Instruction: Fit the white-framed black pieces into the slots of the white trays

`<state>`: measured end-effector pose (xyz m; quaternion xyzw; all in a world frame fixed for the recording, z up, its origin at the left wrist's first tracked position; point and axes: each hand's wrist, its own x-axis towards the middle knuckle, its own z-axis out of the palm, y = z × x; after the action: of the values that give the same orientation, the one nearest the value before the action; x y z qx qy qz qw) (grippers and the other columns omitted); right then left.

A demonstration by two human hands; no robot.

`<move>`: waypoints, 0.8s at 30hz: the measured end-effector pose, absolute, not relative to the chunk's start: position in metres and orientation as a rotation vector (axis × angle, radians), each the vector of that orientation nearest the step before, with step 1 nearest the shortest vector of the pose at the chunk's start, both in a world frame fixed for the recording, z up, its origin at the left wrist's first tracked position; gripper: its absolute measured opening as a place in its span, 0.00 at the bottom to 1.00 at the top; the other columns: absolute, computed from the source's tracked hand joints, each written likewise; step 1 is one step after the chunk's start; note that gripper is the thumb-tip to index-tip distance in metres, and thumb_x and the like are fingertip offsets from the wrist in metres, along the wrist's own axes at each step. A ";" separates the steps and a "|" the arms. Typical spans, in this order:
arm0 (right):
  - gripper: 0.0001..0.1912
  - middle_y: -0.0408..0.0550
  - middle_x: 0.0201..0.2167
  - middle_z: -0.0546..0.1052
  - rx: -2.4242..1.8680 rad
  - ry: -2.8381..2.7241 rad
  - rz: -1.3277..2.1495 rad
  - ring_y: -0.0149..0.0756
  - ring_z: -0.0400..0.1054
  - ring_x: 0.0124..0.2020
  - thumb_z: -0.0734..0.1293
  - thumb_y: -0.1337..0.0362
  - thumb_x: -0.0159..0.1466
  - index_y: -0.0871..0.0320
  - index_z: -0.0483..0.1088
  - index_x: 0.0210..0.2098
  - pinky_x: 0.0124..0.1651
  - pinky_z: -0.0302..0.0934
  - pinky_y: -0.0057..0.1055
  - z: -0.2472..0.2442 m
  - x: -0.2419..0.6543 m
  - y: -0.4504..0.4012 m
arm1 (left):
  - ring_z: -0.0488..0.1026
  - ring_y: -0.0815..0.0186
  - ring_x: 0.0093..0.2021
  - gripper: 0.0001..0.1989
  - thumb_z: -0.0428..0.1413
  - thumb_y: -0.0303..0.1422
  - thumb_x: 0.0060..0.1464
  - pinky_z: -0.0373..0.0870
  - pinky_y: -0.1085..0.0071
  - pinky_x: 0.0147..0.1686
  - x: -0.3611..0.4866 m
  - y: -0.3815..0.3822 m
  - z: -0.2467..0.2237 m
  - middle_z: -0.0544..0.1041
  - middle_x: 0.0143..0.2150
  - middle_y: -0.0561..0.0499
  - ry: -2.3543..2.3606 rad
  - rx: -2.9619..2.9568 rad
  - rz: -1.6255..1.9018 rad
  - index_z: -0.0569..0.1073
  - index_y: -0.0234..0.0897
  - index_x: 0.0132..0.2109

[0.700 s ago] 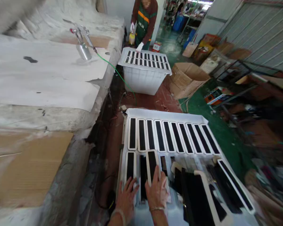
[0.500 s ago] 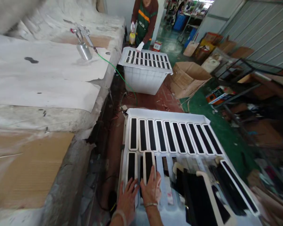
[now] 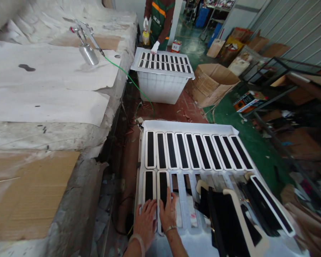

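Observation:
A white board with slots (image 3: 202,232) lies in front of me, bearing long, round-cornered pieces with white rims and black middles. My left hand (image 3: 146,220) rests with fingers stretched over the lower end of the first piece (image 3: 149,181) in the near row. Just beside it, my right hand (image 3: 168,213) touches the second piece (image 3: 163,180), thumb and fingers apart on its face and right edge. This piece lies flat over its slot. A full row of similar pieces (image 3: 151,149) spans the far side. To the right lies a heap of black bag-like items with pale rims (image 3: 224,217).
On the left, a spray gun (image 3: 88,53) with a green hose (image 3: 131,79) stands on a paper-covered bench (image 3: 77,107). Ahead, a co-worker (image 3: 160,21) in white gloves leans over a white tub (image 3: 159,87) topped with similar pieces. Right are a cardboard box (image 3: 214,85) and a rack (image 3: 270,98).
The second piece, held a little to the right and raised before, has come down left into line beside the first. My right hand moved left with it. My left hand shifted slightly.

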<state>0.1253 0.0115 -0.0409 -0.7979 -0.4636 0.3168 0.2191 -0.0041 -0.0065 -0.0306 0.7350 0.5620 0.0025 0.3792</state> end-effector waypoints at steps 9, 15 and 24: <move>0.30 0.63 0.57 0.53 -2.179 -1.292 0.971 0.54 0.58 0.55 0.51 0.62 0.64 0.64 0.47 0.64 0.56 0.58 0.48 -0.038 0.128 0.010 | 0.52 0.57 0.64 0.36 0.47 0.28 0.47 0.43 0.48 0.59 0.000 -0.005 -0.034 0.51 0.67 0.61 1.486 1.927 -0.002 0.55 0.47 0.65; 0.30 0.63 0.59 0.51 -2.252 -1.281 0.997 0.55 0.54 0.60 0.51 0.68 0.63 0.64 0.46 0.65 0.59 0.56 0.47 -0.035 0.122 0.016 | 0.51 0.57 0.64 0.37 0.45 0.28 0.49 0.46 0.46 0.58 0.000 -0.006 -0.036 0.48 0.67 0.66 1.475 1.967 -0.026 0.47 0.54 0.66; 0.31 0.65 0.59 0.53 -2.408 -1.297 1.006 0.55 0.61 0.57 0.52 0.73 0.62 0.62 0.47 0.65 0.54 0.61 0.45 -0.028 0.119 0.025 | 0.49 0.54 0.65 0.41 0.45 0.25 0.46 0.48 0.45 0.59 0.009 0.001 -0.029 0.45 0.68 0.65 1.459 2.000 -0.240 0.44 0.53 0.66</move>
<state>0.1192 0.0254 -0.0284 -0.8209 -0.4423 0.3430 0.1133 0.0086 0.0008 -0.0290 0.7615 0.5554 -0.0913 0.3215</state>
